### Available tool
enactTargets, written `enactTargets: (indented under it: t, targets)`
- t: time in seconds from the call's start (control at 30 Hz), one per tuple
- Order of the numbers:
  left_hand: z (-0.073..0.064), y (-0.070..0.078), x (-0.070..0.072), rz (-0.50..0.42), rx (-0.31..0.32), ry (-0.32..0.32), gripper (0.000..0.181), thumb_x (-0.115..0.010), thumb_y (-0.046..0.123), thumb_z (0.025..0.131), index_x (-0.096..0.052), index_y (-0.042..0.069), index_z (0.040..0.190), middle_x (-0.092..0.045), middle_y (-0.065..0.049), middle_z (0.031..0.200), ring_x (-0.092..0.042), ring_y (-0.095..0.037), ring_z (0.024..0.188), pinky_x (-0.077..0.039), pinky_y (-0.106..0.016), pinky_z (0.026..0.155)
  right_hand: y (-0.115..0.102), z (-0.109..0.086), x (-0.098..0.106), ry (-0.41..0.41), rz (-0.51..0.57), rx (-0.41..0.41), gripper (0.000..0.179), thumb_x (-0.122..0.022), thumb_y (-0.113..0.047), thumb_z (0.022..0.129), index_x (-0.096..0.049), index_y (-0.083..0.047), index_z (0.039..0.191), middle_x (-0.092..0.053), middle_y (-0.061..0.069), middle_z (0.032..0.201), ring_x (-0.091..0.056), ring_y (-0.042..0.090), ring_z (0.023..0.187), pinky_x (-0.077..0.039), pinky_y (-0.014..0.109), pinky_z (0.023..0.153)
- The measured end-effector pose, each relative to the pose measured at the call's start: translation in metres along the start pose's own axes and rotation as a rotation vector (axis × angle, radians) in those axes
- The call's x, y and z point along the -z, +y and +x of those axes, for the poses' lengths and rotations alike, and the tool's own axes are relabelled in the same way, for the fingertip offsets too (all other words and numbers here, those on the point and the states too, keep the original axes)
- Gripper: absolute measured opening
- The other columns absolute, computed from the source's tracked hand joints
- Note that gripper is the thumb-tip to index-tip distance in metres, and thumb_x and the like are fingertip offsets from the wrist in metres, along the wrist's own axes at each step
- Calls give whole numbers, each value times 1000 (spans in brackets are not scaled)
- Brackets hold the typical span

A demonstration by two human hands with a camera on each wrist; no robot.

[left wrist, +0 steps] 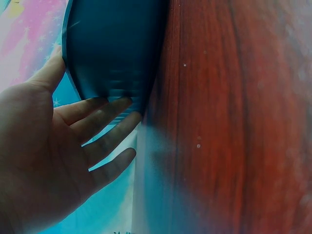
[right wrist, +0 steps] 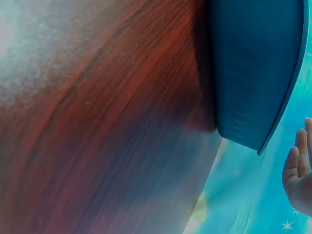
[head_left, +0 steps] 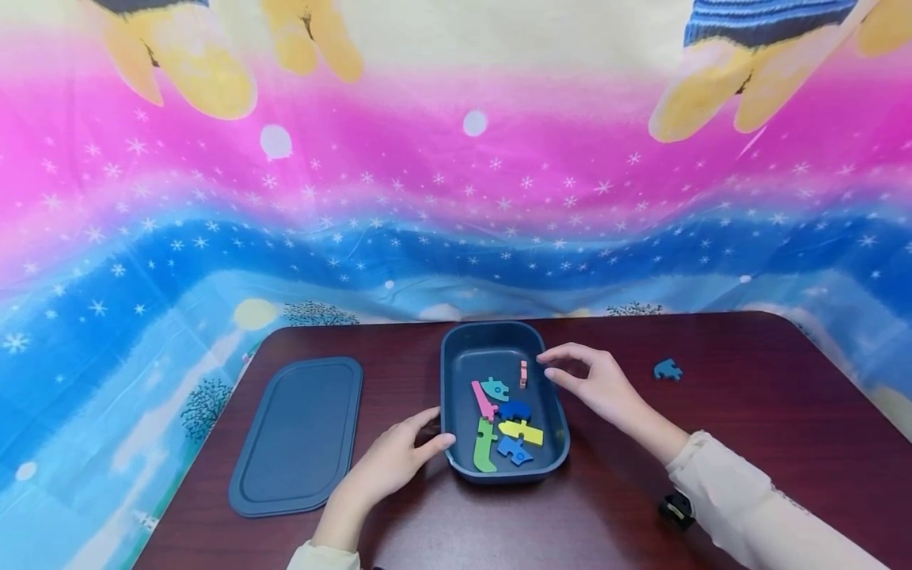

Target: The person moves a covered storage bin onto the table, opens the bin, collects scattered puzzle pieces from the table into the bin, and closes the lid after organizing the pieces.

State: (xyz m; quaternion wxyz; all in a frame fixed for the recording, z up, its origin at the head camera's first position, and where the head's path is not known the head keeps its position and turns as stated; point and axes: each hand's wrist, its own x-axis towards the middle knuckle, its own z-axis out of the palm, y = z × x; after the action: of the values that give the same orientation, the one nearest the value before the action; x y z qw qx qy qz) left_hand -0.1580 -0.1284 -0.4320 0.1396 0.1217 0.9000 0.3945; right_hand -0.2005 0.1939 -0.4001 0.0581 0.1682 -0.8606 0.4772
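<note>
A dark blue-grey box [head_left: 459,348] stands without its lid, holding several colourful foam-like puzzle pieces. Among these are a green curved piece [head_left: 483,451], a yellow piece [head_left: 522,432] and a pink strip [head_left: 483,398]. One small pink piece [head_left: 523,374] stands on edge by the right wall. My left hand [head_left: 392,455] is at the box's near left side, thumb at the rim; the left wrist view shows its extended fingers [left wrist: 109,139] against the outer wall. Beside the right rim is my right hand [head_left: 602,384], thumb and index apart with nothing between them.
The matching flat lid [head_left: 299,435] lies on the table to the left. A blue-teal puzzle piece [head_left: 667,369] sits on the dark red wooden table [head_left: 748,443] at the right. Behind the table hangs a patterned cloth [head_left: 456,182]. A small black object [head_left: 677,511] is under the right sleeve.
</note>
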Motion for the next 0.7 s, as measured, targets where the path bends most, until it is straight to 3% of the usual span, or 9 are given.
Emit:
enactTargets:
  t: [0.4,0.7]
  targets:
    - [0,1,0,3,4,0,67,-58,56,95,-49,15,147,-56,-8,140,-51,-30,130,-42,-56,102,8,-16,12,34,-40,-29,24,-68,-23,96,-72,-13,117,-69,2,115,-62,24,107,-53,44,87]
    - [0,0,1,-7,0,-8,67,-58,55,95,-49,15,147,-56,-8,140,-51,-30,130,-42,-56,102,17,-24,21,40,-79,-47,23,-68,-24,96,-72,-15,118,-69,1,116,-62,22,106,-53,39,85]
